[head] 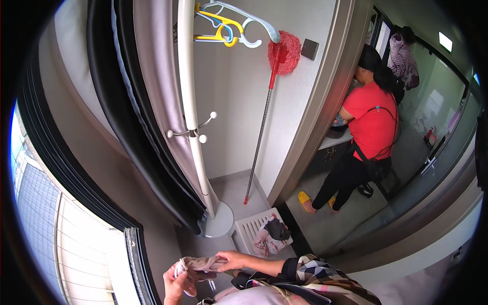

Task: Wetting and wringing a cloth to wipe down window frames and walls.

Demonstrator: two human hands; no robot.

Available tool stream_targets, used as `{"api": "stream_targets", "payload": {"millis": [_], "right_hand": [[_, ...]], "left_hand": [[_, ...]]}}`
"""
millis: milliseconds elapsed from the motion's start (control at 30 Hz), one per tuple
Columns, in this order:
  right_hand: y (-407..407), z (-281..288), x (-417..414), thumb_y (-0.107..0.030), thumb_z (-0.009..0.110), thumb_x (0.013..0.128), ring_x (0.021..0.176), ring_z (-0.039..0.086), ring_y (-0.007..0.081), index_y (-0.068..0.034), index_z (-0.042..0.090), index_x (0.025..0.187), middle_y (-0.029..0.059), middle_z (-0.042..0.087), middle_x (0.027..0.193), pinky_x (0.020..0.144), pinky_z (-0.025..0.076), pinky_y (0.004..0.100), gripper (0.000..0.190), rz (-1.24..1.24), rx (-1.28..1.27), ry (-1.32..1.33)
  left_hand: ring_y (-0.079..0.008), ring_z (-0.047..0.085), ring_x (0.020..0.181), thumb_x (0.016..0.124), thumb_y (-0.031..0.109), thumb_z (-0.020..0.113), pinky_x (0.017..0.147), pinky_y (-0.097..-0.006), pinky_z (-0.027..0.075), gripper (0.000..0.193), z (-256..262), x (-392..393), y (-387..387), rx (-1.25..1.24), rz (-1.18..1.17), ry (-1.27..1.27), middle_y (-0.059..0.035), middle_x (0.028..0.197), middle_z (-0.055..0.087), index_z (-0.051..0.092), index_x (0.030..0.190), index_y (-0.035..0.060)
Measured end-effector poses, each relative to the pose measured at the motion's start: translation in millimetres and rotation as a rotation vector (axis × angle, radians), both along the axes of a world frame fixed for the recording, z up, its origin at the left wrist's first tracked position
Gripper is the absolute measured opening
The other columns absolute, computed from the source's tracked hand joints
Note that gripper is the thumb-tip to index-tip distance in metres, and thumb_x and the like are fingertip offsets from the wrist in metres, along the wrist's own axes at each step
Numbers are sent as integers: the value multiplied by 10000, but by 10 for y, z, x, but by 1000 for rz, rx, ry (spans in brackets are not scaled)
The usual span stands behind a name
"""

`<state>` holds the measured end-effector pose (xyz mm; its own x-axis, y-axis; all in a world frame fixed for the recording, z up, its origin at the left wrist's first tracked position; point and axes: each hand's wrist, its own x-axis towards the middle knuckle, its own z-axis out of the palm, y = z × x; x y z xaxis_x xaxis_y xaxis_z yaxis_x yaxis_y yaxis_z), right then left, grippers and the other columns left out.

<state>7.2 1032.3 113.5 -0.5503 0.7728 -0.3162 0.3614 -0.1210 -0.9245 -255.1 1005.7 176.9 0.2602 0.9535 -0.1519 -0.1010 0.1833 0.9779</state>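
A light brown cloth item (204, 264), possibly a sock, is stretched between my two hands at the bottom of the view. My left hand (176, 281) pinches its whitish end. Its other end is in my right hand (232, 261), with the fingers closed on it. Part of the cloth hangs below, near my left hand. Just beyond my right hand, crumpled pink, white and dark cloths (271, 236) lie on a slatted white plastic stool (248, 227).
A white coat stand (196, 152) with plastic hangers (223, 28) rises ahead, beside dark and pale curtains (152, 152). A red mop (263, 114) leans on the wall. Past the door frame (305, 126), a person in red (371, 118) bends over a counter; another person (403, 61) stands farther back.
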Motion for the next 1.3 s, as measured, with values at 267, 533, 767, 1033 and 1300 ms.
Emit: {"api": "stream_targets", "payload": {"millis": [267, 533, 767, 1033, 1300], "right_hand": [[106, -116, 86, -458, 398, 919, 947, 513, 99, 0, 547, 1101, 48, 583, 1003, 856, 411, 250, 515, -109, -112, 135], [182, -378, 30, -86, 424, 892, 931, 544, 135, -30, 546, 1129, 67, 605, 997, 836, 420, 246, 272, -58, -147, 147], [285, 44, -90, -118, 584, 779, 729, 568, 137, -70, 525, 1142, 75, 612, 868, 669, 459, 285, 371, 110, -49, -10], [451, 688, -187, -245, 700, 673, 1014, 509, 270, -92, 471, 1184, 130, 478, 1165, 865, 420, 358, 581, 16, 652, -5], [607, 941, -438, -148, 618, 774, 1028, 486, 162, 8, 444, 1194, 138, 522, 1171, 894, 390, 316, 480, 56, 74, 246]], "left_hand": [[-111, 565, 484, 873, 134, 527, 408, -194, 422, 158, 165, 135, 122, 23, 32, -82, -63, 671, 616, 549, 934, -10], [-171, 600, 713, 833, 138, 574, 645, -264, 479, 295, 253, 205, 294, -65, -109, -48, -108, 854, 633, 540, 1058, -50], [-85, 537, 676, 764, 68, 613, 636, -232, 453, 240, 256, 278, 529, 164, 0, 18, -26, 768, 603, 595, 976, -43], [-115, 558, 760, 764, 98, 627, 728, -249, 453, 237, 522, 462, 745, 235, 122, 40, -50, 830, 620, 599, 953, -43], [-169, 512, 985, 849, 156, 514, 904, -297, 377, 324, 355, 594, 1044, 287, 314, -2, -99, 1066, 566, 526, 1122, -17]]}}
